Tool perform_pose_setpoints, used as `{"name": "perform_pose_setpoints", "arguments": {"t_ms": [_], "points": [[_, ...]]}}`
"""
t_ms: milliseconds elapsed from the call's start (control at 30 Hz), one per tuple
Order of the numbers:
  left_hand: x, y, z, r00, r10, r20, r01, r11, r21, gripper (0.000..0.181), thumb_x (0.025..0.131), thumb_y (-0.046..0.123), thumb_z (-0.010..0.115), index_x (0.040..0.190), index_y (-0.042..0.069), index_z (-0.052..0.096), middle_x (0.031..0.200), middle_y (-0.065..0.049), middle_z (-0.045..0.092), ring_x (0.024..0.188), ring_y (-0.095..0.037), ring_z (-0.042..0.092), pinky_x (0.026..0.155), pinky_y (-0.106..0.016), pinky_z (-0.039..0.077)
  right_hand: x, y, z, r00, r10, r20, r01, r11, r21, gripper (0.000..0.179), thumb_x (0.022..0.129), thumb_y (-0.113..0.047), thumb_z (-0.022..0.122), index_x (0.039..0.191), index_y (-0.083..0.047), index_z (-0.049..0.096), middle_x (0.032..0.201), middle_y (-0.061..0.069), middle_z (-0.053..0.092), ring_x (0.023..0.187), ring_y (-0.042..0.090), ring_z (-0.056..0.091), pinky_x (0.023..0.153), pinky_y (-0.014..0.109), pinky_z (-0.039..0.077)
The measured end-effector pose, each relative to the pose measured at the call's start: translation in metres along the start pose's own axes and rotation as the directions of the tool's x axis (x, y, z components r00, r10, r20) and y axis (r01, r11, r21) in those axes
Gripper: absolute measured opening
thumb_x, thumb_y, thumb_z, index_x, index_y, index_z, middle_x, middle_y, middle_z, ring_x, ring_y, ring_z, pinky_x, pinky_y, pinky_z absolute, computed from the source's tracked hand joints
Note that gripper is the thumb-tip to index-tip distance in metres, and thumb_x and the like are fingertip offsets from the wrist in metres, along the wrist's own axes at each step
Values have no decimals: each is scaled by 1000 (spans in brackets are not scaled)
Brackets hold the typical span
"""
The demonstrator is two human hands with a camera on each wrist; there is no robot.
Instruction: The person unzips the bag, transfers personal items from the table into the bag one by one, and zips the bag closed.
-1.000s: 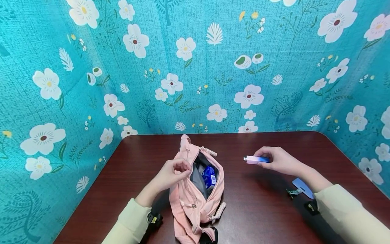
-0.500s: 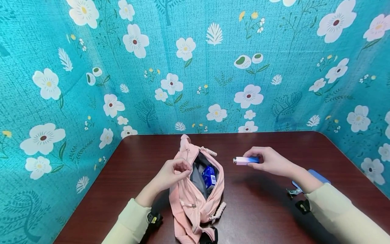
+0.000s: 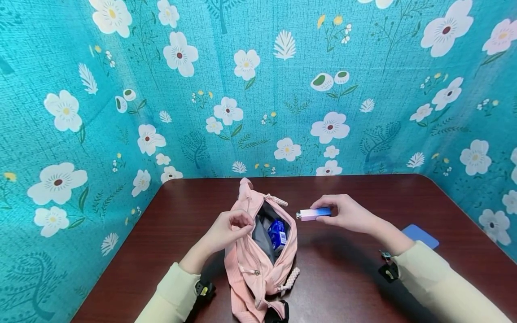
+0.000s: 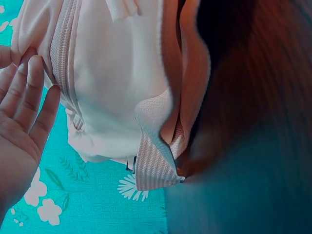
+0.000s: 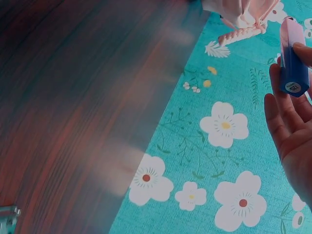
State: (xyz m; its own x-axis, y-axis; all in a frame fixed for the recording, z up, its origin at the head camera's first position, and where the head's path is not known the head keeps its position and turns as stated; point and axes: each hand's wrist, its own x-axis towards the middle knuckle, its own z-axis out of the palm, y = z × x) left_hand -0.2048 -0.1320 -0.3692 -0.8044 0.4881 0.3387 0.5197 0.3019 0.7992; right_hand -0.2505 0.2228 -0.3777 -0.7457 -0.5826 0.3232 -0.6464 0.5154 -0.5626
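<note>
A pink bag (image 3: 262, 273) stands unzipped on the table, its grey-lined mouth showing a blue box (image 3: 277, 234) with a barcode inside. My left hand (image 3: 226, 231) pinches the left edge of the bag's opening; in the left wrist view that hand's thumb and fingertips meet at the fabric beside the zipper (image 4: 62, 53). To the right of the bag, my right hand (image 3: 349, 214) holds a pink-to-blue lipstick tube (image 3: 313, 214) above the table, its silver end pointing at the bag. The right wrist view shows a round label on the blue end of the lipstick (image 5: 292, 73).
A flat light-blue object (image 3: 421, 236) lies on the dark wooden table (image 3: 331, 287) behind the right forearm. A small greenish metallic thing (image 3: 385, 255) is partly hidden near the right wrist. Flowered teal cloth (image 3: 282, 112) hangs around the table's back and sides.
My right hand has moved left with the lipstick, closer to the bag. More of the flat blue object shows behind the arm. The left hand and bag have stayed put.
</note>
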Motion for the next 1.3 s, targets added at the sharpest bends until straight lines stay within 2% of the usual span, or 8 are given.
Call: {"name": "perform_pose_setpoints", "arguments": {"t_ms": [233, 467, 867, 1133, 1300], "points": [[1, 1, 0, 1000, 0, 4, 0, 1000, 4, 8, 86, -4, 69, 93, -2, 67, 78, -8, 64, 71, -15, 58, 72, -33, 53, 8, -7, 8, 1000, -2, 14, 1, 999, 41, 28, 81, -11, 80, 106, -17, 71, 97, -7, 67, 75, 15, 55, 60, 28, 49], [0, 2, 1, 1000, -9, 4, 9, 1000, -6, 8, 86, -4, 69, 94, -2, 67, 78, -8, 64, 71, -16, 57, 69, -26, 52, 19, -13, 17, 999, -39, 30, 35, 995, 98, 27, 82, -12, 79, 106, -18, 70, 93, -7, 66, 74, 14, 55, 58, 27, 48], [1, -1, 1, 1000, -9, 6, 9, 1000, -6, 8, 86, -4, 69, 93, -2, 67, 79, -6, 64, 71, -17, 58, 69, -26, 52, 39, -23, 24, 993, -116, 37, 112, 990, 88, 24, 82, -11, 79, 103, -19, 71, 89, -10, 64, 71, 12, 53, 56, 26, 46], [0, -3, 2, 1000, -2, 9, 2, 1000, -17, 8, 86, -5, 68, 93, -2, 66, 79, -8, 63, 70, -17, 57, 67, -25, 52, 50, -27, 36, 989, -135, 61, 128, 986, 112, 23, 82, -10, 78, 103, -16, 72, 89, -9, 63, 70, 11, 52, 58, 26, 45], [2, -22, 3, 1000, 6, -5, -6, 1000, -8, 8, 86, -2, 69, 93, 2, 67, 78, -4, 63, 70, -15, 57, 67, -26, 52, 54, -28, 44, 987, -135, 90, 126, 987, 101, 23, 82, -9, 77, 104, -14, 72, 89, -8, 63, 68, 9, 50, 58, 25, 44]]}}
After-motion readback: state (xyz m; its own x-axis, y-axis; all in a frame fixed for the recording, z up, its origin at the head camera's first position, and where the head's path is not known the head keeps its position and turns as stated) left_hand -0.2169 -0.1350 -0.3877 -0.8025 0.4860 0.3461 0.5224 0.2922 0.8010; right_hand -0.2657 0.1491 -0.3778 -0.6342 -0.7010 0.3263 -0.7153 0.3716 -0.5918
